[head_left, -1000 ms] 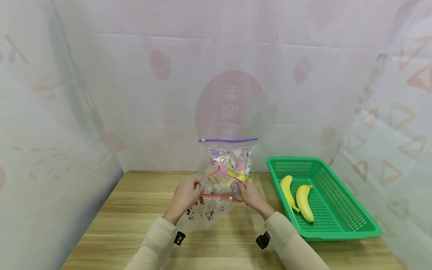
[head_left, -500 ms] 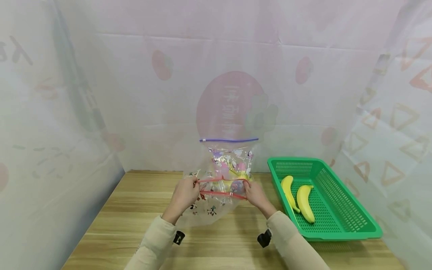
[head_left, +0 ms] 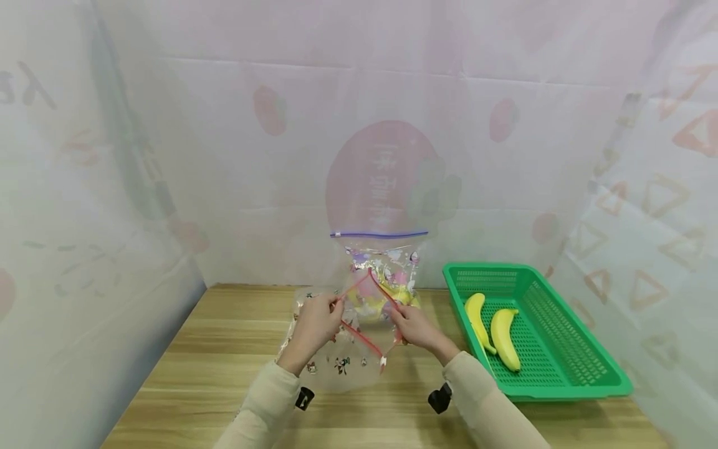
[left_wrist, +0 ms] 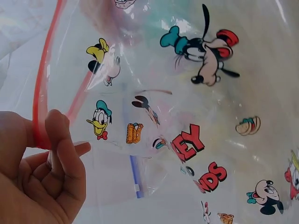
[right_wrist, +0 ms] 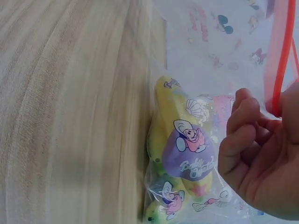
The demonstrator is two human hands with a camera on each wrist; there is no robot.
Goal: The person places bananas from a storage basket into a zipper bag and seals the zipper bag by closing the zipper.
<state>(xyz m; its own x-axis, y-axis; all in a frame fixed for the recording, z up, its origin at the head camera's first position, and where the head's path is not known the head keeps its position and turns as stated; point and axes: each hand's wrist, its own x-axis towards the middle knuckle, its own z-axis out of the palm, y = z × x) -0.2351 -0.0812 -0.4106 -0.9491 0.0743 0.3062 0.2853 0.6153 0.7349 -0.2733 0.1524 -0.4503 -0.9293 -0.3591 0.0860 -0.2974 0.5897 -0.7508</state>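
Observation:
A clear zip bag (left_wrist: 196, 102) with cartoon prints and a red zip edge (head_left: 361, 337) is held up between both hands, its mouth spread into a diamond. My left hand (head_left: 316, 321) pinches one side of the red edge between thumb and fingers. On the opposite side my right hand (head_left: 416, 325) pinches the red edge too. A white slider (head_left: 383, 360) sits at the near corner of the mouth. Just behind stands a second zip bag (head_left: 387, 252) with a blue zip edge (head_left: 379, 235); yellow bananas (right_wrist: 170, 121) show through its printed plastic.
A green plastic basket (head_left: 561, 394) stands on the right of the wooden table (head_left: 235, 349), with two bananas (head_left: 505, 340) lying in its left part. A printed white curtain (head_left: 269, 187) hangs close behind the table.
The red-edged bag's mouth has gone from a narrow slot to a wide diamond. My hands have drawn a little closer together, and the slider corner now points toward me.

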